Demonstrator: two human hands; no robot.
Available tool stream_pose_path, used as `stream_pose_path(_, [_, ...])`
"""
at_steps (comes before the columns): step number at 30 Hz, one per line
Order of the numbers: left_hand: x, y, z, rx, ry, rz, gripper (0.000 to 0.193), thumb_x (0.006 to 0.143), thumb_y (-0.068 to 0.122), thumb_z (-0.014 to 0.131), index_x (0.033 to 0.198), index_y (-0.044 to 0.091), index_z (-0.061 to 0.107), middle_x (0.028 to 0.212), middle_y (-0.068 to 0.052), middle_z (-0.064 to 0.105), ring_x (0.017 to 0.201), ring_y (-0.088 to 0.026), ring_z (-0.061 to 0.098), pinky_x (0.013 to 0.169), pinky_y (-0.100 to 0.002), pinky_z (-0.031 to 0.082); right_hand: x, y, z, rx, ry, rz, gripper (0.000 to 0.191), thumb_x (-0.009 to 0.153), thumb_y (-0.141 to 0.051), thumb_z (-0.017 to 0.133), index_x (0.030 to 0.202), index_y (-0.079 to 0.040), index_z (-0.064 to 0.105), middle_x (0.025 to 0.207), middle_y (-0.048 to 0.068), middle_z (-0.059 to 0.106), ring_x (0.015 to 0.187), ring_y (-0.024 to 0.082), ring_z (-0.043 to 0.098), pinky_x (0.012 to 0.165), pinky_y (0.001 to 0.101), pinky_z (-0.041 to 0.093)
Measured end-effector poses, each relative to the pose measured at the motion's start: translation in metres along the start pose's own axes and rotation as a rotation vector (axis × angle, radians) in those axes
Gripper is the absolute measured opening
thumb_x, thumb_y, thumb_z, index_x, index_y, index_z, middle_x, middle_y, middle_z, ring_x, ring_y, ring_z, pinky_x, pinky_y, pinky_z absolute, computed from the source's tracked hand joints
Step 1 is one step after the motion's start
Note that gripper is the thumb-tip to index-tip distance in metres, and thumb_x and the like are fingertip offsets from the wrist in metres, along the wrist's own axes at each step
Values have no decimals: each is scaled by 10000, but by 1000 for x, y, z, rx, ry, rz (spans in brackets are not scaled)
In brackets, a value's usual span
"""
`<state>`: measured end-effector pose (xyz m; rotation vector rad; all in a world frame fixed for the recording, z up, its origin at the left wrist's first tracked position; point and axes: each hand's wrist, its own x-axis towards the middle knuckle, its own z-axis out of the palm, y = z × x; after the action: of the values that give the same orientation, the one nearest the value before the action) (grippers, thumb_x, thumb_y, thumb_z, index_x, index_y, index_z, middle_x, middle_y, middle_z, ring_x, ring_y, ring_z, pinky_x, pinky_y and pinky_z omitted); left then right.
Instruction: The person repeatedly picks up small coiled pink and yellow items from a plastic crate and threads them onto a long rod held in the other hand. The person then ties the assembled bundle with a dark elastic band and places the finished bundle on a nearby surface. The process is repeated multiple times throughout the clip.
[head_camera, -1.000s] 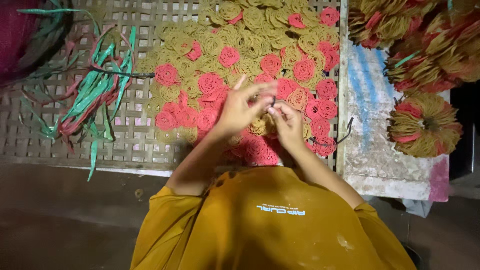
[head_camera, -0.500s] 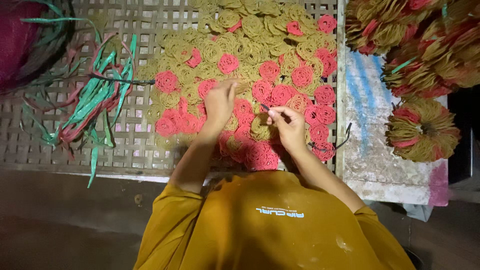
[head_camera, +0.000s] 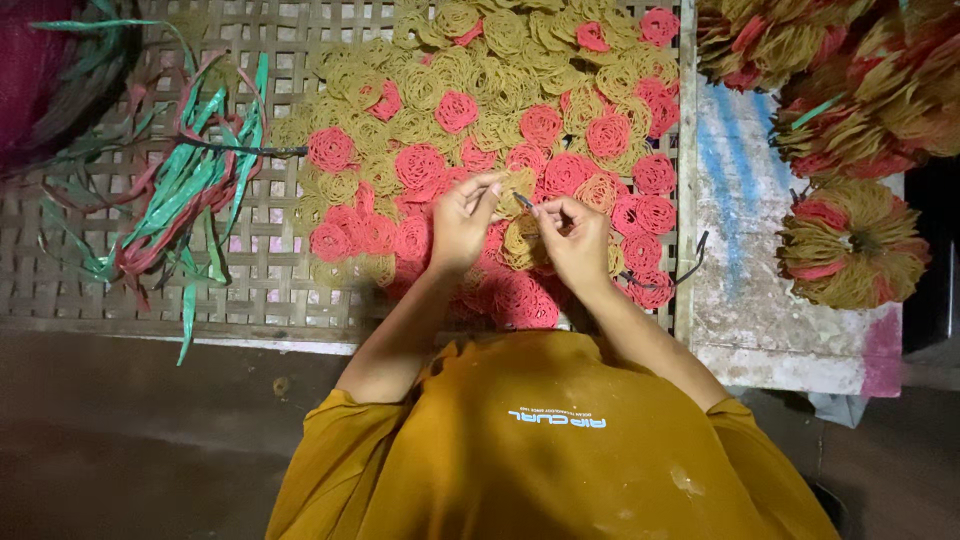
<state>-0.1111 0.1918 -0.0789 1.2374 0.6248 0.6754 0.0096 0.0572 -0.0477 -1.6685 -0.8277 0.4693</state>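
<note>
Centrally, both hands meeting over the pile of coils. Left hand (head_camera: 462, 222) and right hand (head_camera: 575, 240) close together, fingertips nearly touching, pinching a thin dark tie (head_camera: 524, 199) between them. Both closed in a fine pinch, thumb against forefinger; tie short, its ends hard to make out. Held raised just above the coils, probably so the ends can be worked free of the heap.

Below the fingers, a small stack of yellow coils (head_camera: 522, 243), partly hidden by the right hand; whether either hand touches it cannot be told. Stack directly under the tie, between the two palms, at the near edge of the pile.

Around it, flat pink coils (head_camera: 420, 165) and more yellow ones spread loose over a woven mat (head_camera: 260, 270), one layer mostly, some overlapping. Laid out flat, likely for easy picking one by one. Another dark tie (head_camera: 690, 262) lying at the mat's right edge, just beside the right wrist, within reach.

Well apart to the left, a bundle of green and red strips (head_camera: 180, 195) tangled on the mat, a dark stick across it. To the right, on a pale board (head_camera: 740, 230) with blue streaks, a round bundle (head_camera: 850, 245) of coils already gathered into a disc, more such bundles heaped beyond at the top corner. Finished pieces kept off the mat, apparently apart from loose stock.

Orange shirt (head_camera: 540, 440) filling the lower frame.
</note>
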Motion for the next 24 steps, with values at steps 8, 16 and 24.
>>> stream_pose_path(8, [-16, 24, 20, 90, -108, 204, 237, 1017, 3, 579, 1229, -33, 679, 1394, -164, 615, 1213, -186, 674, 1061, -299, 572, -2, -3, -2, -31, 7, -53, 63, 955, -60, 721, 943, -7, 752, 763, -19, 692, 663, 21, 564, 601, 206, 462])
stream_pose_path(16, [-38, 74, 27, 541, -134, -338, 387, 1144, 129, 488, 1471, 87, 690, 1008, -420, 647, 742, -283, 459, 684, -397, 414, -6, -2, 0, 27, -4, -30, 80, 957, -71, 731, 904, -12, 729, 773, -12, 706, 662, 31, 603, 602, 220, 497])
stream_pose_path(24, [-23, 27, 8, -143, -304, -51, 297, 1045, 85, 592, 1291, -60, 671, 1222, -139, 739, 1115, -149, 692, 1038, -304, 532, -14, 3, -6, 167, -164, -55, 87, 988, -43, 675, 921, 10, 696, 883, 19, 710, 773, 57, 629, 704, 250, 532])
